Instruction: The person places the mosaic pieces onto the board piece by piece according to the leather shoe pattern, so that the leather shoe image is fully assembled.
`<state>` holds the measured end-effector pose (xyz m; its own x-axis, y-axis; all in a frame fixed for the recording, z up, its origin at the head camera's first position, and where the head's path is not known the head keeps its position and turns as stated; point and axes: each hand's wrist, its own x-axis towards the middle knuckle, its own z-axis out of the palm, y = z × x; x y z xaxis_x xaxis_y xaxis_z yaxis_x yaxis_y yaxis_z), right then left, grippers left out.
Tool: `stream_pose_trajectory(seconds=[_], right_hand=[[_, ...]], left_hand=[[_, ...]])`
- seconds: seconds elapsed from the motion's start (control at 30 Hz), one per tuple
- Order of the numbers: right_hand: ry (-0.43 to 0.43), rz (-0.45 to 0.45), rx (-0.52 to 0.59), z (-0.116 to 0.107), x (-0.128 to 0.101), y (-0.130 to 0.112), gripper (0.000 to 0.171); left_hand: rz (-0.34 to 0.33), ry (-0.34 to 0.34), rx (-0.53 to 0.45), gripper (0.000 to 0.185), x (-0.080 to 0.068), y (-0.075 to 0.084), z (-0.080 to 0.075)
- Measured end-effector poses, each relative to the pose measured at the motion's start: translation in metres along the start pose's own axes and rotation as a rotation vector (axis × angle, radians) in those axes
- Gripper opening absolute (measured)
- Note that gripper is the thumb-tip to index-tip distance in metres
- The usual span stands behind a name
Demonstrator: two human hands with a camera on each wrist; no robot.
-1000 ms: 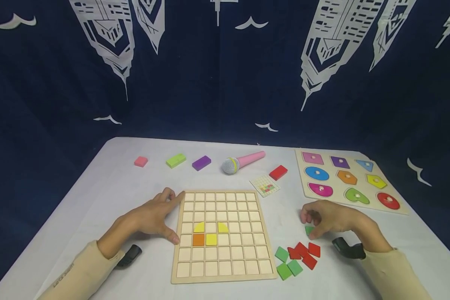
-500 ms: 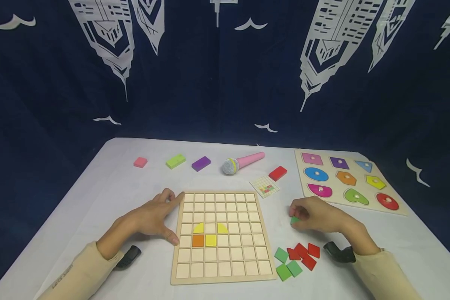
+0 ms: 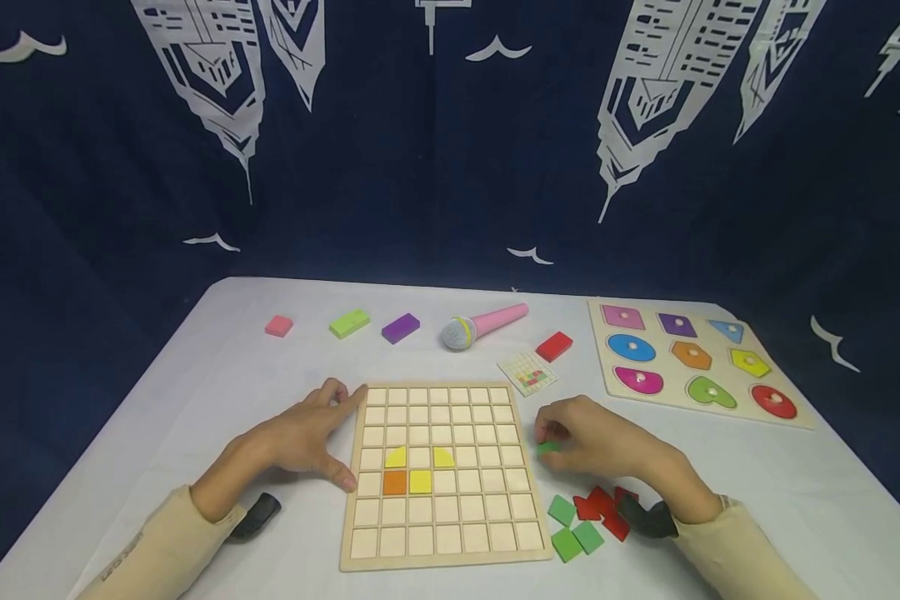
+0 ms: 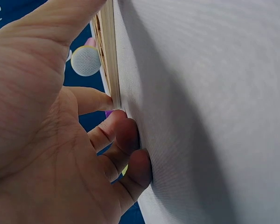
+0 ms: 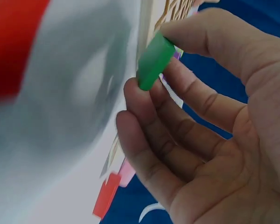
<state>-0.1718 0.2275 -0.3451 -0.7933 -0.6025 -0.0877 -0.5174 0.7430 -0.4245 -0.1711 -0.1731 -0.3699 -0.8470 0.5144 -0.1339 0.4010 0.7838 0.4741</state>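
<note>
In the head view, a wooden grid board (image 3: 474, 509) lies on the white table, with two yellow quarter-round tiles (image 3: 395, 457), an orange square tile (image 3: 394, 482) and a yellow square tile (image 3: 420, 481) in its cells. My left hand (image 3: 300, 433) rests at the board's left side, thumb and index finger spread along the edge. The other fingertips touch the cloth in the left wrist view. My right hand (image 3: 603, 437) pinches a green tile (image 5: 156, 63) between thumb and fingers, just off the board's right edge. Below it lie loose green tiles (image 3: 567, 544) and red tiles (image 3: 589, 507).
A small pattern card (image 3: 528, 372) and red block (image 3: 554, 346) lie behind the board. Further back are a pink microphone (image 3: 484, 326), purple block (image 3: 401, 328), lime block (image 3: 349, 323) and pink block (image 3: 279, 326). A shape puzzle (image 3: 671, 391) sits at the right.
My right hand has moved left with the green tile, from beyond the loose tiles to beside the board's right edge. My left hand has stayed at the board's left edge.
</note>
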Motion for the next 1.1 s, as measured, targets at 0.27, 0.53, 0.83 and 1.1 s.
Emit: stream_pose_trajectory(seconds=[0.27,0.53,0.83,1.1], right_hand=[[0.009,-0.159,0.049,0.016,0.024,-0.031,0.010],[-0.042,-0.279,0.090,0.034,0.046,-0.067,0.007],[-0.117,-0.399,0.006,0.046,0.063,-0.107,0.007],[-0.158,-0.484,-0.067,0.060,0.068,-0.129,0.008]], left_hand=[[0.008,0.004,0.004,0.128,-0.001,-0.001,0.000],[0.016,0.008,0.002,0.129,-0.002,0.000,0.000],[0.017,0.011,0.008,0.128,-0.003,0.001,-0.003],[0.010,0.001,0.009,0.129,-0.002,-0.001,-0.001]])
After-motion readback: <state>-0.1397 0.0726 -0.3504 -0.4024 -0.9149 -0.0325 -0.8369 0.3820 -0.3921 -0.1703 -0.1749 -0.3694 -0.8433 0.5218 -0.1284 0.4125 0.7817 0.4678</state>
